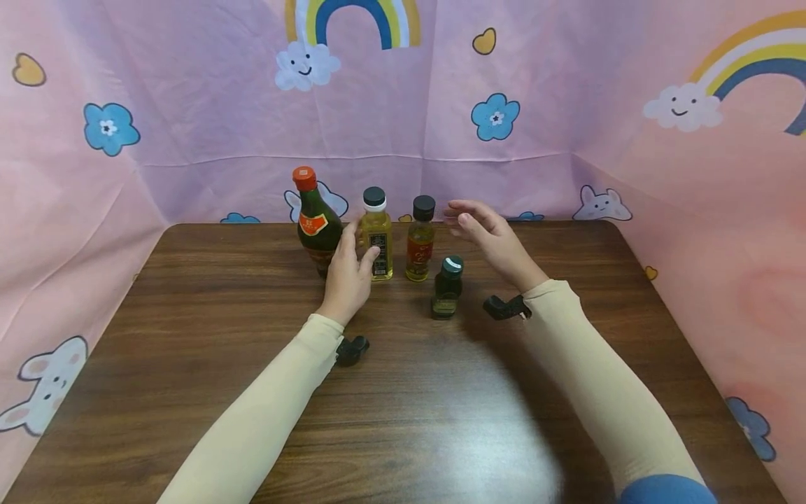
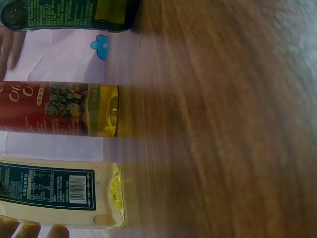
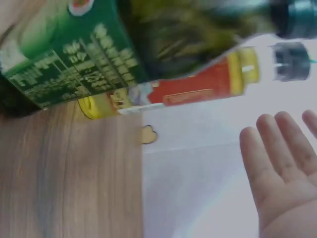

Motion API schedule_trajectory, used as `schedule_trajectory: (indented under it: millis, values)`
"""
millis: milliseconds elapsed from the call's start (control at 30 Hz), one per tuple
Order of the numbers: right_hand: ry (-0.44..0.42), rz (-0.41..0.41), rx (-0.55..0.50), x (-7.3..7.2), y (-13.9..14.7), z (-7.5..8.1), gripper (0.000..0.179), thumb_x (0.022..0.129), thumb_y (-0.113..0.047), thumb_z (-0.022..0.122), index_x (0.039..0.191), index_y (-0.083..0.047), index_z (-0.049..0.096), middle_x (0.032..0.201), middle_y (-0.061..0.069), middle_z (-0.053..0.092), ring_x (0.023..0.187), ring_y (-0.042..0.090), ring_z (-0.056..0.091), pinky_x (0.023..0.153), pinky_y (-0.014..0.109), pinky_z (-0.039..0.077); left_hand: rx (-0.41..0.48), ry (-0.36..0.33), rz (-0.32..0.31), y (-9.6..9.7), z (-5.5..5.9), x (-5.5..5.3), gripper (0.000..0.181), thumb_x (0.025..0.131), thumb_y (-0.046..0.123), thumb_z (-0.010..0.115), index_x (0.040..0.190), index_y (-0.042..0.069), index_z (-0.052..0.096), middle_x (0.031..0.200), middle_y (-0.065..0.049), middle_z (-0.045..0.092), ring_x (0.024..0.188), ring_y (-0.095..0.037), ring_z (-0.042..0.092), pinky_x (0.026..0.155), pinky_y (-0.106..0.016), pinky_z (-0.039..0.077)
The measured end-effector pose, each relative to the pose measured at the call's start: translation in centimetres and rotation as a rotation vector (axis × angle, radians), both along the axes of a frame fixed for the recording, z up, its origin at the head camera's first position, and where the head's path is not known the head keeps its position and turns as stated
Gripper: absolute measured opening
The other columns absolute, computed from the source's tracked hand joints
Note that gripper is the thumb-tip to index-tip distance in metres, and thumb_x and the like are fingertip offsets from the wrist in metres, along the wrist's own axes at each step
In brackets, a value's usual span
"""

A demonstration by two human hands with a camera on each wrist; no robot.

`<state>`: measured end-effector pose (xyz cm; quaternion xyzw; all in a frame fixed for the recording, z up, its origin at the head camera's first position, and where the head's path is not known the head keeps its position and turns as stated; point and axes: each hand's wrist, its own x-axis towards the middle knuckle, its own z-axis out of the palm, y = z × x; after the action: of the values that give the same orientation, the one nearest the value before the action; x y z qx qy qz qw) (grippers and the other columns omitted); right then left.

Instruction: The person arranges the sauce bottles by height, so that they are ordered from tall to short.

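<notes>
Four bottles stand upright on the table. My left hand point(image 1: 348, 277) is at a clear bottle of yellow oil point(image 1: 383, 224) with a dark cap, its thumb before the label. Fingertips point(image 2: 58, 231) show at that bottle's side in the left wrist view; whether they touch it I cannot tell. Left of this hand stands a tall dark green bottle point(image 1: 320, 222) with a red cap. My right hand point(image 1: 494, 241), fingers extended and holding nothing, is raised right of a red-labelled oil bottle point(image 1: 420, 241). A short dark green bottle point(image 1: 449, 280) stands in front, large in the right wrist view.
The brown wooden table point(image 1: 208, 336) reaches a pink and lilac patterned cloth point(image 1: 220, 126) behind and at both sides. Black wrist camera mounts point(image 1: 351, 350) project under the sleeves, near the tabletop.
</notes>
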<state>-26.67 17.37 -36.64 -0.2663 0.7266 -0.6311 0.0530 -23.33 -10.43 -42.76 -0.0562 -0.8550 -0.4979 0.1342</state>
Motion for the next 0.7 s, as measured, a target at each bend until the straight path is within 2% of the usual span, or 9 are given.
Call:
schedule_trajectory:
  millis: [167, 367, 467, 567, 700]
  values:
    - [0.082, -0.029, 0.037, 2.5, 1.9, 0.1, 0.045, 0.105, -0.013, 0.062, 0.148, -0.004, 0.05, 0.144, 0.021, 0.054, 0.134, 0.035, 0.053, 0.107, 0.034, 0.05, -0.005, 0.008, 0.006, 0.0, -0.2, 0.0, 0.063, 0.108, 0.024, 0.057, 0.162, 0.018, 0.026, 0.156, -0.014, 0.043, 0.143, -0.031, 0.045, 0.117, -0.05, 0.04]
    - [0.042, 0.004, 0.07, 4.9, 2.2, -1.7, 0.055, 0.098, -0.002, 0.069, 0.149, -0.006, 0.048, 0.146, 0.014, 0.054, 0.133, 0.033, 0.056, 0.108, 0.043, 0.05, -0.016, 0.02, 0.015, -0.1, -0.3, -0.1, 0.062, 0.108, 0.025, 0.057, 0.161, 0.016, 0.028, 0.154, -0.015, 0.044, 0.144, -0.031, 0.044, 0.116, -0.052, 0.04]
    - [0.018, -0.02, 0.12, 5.8, 1.8, -2.6, 0.057, 0.098, -0.005, 0.071, 0.151, -0.01, 0.048, 0.148, 0.013, 0.052, 0.131, 0.037, 0.059, 0.103, 0.042, 0.054, -0.019, 0.017, 0.012, -0.1, -0.4, -0.2, 0.062, 0.108, 0.025, 0.057, 0.161, 0.014, 0.028, 0.155, -0.015, 0.043, 0.145, -0.031, 0.043, 0.117, -0.053, 0.039]
    - [-0.007, -0.057, 0.154, 6.3, 1.1, -3.3, 0.057, 0.099, -0.009, 0.071, 0.152, -0.013, 0.049, 0.15, 0.014, 0.051, 0.13, 0.042, 0.058, 0.101, 0.046, 0.055, -0.021, 0.014, 0.012, 0.0, -0.4, -0.1, 0.062, 0.108, 0.025, 0.057, 0.161, 0.013, 0.027, 0.155, -0.014, 0.043, 0.146, -0.031, 0.042, 0.117, -0.053, 0.039]
    - [-0.023, -0.132, 0.173, 6.6, 0.2, -3.8, 0.048, 0.099, -0.014, 0.073, 0.144, -0.011, 0.057, 0.141, 0.013, 0.059, 0.126, 0.04, 0.061, 0.099, 0.047, 0.056, -0.022, 0.014, 0.011, 0.1, -0.4, -0.2, 0.063, 0.108, 0.025, 0.057, 0.162, 0.015, 0.027, 0.156, -0.013, 0.043, 0.146, -0.03, 0.042, 0.117, -0.053, 0.039]
